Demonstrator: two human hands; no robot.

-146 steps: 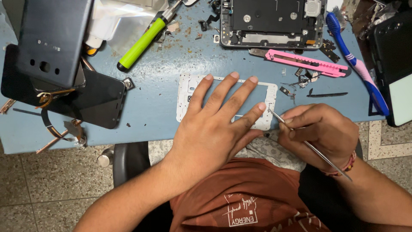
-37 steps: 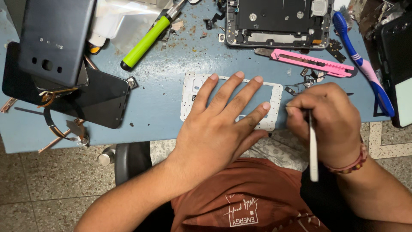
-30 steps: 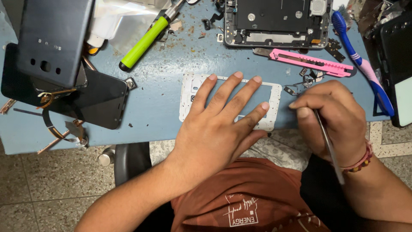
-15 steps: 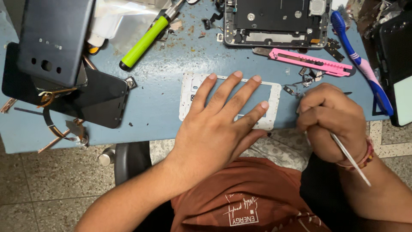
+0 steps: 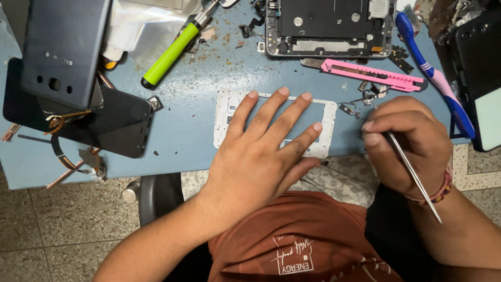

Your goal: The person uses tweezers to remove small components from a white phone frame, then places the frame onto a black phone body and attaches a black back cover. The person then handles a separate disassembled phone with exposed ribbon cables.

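Note:
My left hand (image 5: pixel 266 151) lies flat, fingers spread, on a white phone frame (image 5: pixel 225 109) near the front edge of the blue table (image 5: pixel 193 130). My right hand (image 5: pixel 412 141) grips thin metal tweezers (image 5: pixel 415 177) to the right of the frame. The tweezer tip points up toward small loose metal parts (image 5: pixel 365 96), and the long end sticks out back over my wrist. A red thread band sits on that wrist.
An opened phone chassis (image 5: pixel 329 26) lies at the back, a pink utility knife (image 5: pixel 373 73) in front of it. A blue toothbrush (image 5: pixel 433 78) and a dark device sit at the right. A green-handled screwdriver (image 5: pixel 169 55) and dark phone covers (image 5: pixel 68 52) lie left.
My right hand has shifted slightly and turned the tweezers, so their free end now points down and right. My left hand has stayed pressed on the white frame.

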